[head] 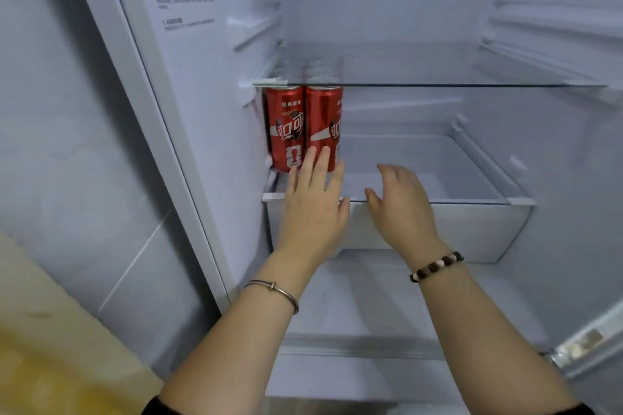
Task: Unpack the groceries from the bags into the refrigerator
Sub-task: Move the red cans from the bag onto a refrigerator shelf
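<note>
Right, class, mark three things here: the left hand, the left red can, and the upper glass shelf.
left hand (313,205), head view, back of the hand.
left red can (286,125), head view, middle of its label.
upper glass shelf (455,85), head view, its bare front edge.

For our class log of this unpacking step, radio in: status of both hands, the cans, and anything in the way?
Left hand open, fingers against front red cans. Right hand open, holding nothing. Upper glass shelf close above can tops.
</note>
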Demonstrator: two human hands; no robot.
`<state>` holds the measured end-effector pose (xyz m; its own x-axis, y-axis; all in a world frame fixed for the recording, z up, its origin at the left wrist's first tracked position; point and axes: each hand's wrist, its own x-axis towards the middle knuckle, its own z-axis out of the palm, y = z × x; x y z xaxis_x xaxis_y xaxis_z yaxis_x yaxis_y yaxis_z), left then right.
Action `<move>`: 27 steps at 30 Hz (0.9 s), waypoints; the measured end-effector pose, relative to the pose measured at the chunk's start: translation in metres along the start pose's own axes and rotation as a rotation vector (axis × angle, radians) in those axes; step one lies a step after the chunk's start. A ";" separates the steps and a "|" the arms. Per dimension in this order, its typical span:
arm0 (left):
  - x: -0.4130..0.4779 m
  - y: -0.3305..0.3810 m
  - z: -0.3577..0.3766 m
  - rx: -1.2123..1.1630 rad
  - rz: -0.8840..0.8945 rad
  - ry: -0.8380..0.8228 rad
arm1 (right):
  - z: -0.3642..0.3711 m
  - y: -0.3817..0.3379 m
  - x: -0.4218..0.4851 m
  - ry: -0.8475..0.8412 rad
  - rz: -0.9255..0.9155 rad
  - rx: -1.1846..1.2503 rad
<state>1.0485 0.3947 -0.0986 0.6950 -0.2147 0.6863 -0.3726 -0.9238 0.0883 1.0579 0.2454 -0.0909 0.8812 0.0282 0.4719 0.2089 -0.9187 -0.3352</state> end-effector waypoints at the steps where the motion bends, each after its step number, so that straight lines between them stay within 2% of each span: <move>1: -0.004 0.005 0.001 0.004 0.040 -0.024 | -0.003 0.006 -0.010 0.027 0.008 -0.039; 6: -0.037 0.041 0.014 -0.078 0.198 -0.134 | -0.021 0.036 -0.079 0.077 0.162 -0.099; 16: -0.115 0.154 0.027 -0.302 0.451 -0.329 | -0.066 0.079 -0.243 -0.041 0.479 -0.190; 21: -0.160 0.234 0.004 -0.387 0.605 -0.420 | -0.112 0.101 -0.335 -0.014 0.717 -0.254; 27: -0.235 0.356 -0.058 -0.524 0.821 -0.514 | -0.203 0.113 -0.470 0.030 0.941 -0.418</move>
<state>0.7169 0.1344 -0.1865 0.2445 -0.9205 0.3049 -0.9686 -0.2171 0.1212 0.5813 0.0482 -0.1855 0.5998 -0.7779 0.1871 -0.7295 -0.6278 -0.2716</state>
